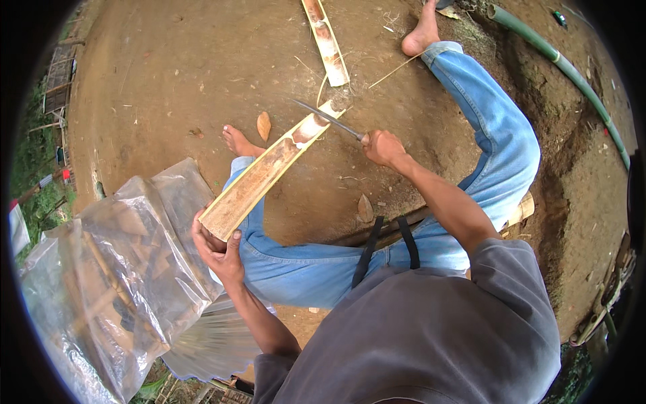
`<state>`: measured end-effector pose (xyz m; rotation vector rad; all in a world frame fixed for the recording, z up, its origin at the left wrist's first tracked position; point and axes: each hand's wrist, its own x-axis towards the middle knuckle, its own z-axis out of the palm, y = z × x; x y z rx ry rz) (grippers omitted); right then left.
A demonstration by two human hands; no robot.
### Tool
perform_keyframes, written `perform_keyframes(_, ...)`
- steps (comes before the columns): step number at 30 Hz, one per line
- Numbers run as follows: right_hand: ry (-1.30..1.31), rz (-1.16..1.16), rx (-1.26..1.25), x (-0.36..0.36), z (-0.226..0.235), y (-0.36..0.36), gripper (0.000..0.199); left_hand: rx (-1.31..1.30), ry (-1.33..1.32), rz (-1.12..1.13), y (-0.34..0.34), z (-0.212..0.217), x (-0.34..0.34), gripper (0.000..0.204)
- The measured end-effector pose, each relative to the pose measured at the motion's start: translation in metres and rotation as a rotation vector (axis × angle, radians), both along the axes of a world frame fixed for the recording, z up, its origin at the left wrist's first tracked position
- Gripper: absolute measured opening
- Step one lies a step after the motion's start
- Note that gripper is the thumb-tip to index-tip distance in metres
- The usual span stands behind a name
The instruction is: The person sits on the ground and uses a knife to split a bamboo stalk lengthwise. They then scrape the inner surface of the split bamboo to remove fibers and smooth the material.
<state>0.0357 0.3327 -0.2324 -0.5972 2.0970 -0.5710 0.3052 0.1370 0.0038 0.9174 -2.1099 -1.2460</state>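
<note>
My left hand [220,250] grips the near end of a split bamboo half [261,176], its hollow inner face turned up. The piece slants up and to the right, its far end close to the ground. In my right hand [384,148] is the handle of a long-bladed knife [328,117]. Its dark blade points left and lies across the bamboo near the far end. Whether the edge touches the bamboo I cannot tell. Just beyond that end, a second split bamboo half [326,44] lies hollow side up on the dirt.
Clear plastic sheeting [128,249] covers pieces at the left. A long green bamboo pole [572,71] lies at the far right beside an earth bank. Dry leaves [264,126] are scattered on the dirt ground [168,74]. My bare feet [420,35] rest on either side of the bamboo.
</note>
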Motion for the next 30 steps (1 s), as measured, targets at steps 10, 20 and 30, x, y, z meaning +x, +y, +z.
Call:
perform_keyframes(10, -0.046, -0.002, 0.089, -0.008, -0.029, 0.015, 0.041, -0.039, 0.006, 0.033, -0.010, -0.007, 0.004, 0.073)
perform_keyframes(20, -0.157, -0.270, -0.048, -0.005, 0.028, 0.044, 0.039, 0.009, 0.209, -0.246, -0.056, 0.066, -0.082, 0.090)
perform_keyframes(30, -0.195, -0.442, -0.119, -0.002, 0.018, 0.077, 0.029, 0.417, -0.361, 0.298, -0.021, -0.188, -0.102, 0.102)
